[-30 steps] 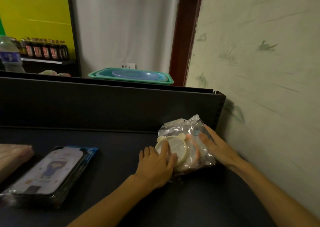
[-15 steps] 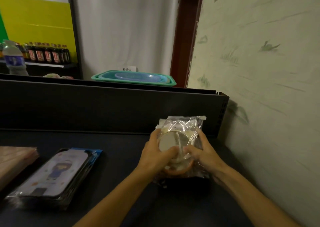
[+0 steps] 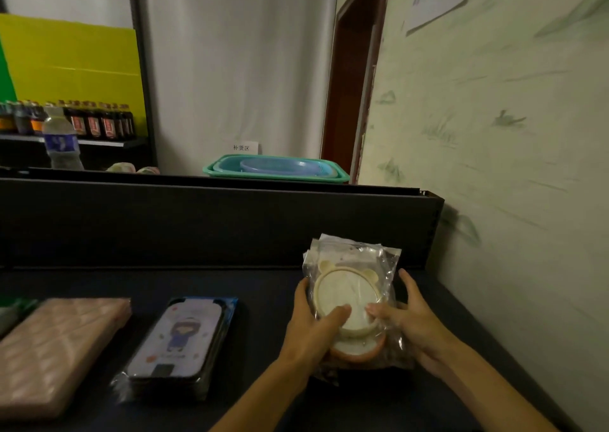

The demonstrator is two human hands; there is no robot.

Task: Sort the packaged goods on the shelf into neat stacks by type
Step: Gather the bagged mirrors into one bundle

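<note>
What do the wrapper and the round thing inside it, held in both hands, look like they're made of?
Wrapper: thin clear plastic film, glossy, judging by its crinkles and glare.
Round item: probably matte cream plastic, going by its smooth moulded rim and small ears; silicone is possible.

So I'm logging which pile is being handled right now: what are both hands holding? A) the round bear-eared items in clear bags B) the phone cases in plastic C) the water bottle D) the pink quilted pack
A: the left hand and right hand clasp the bagged round bear-eared items from both sides, at the shelf's right end.
</note>
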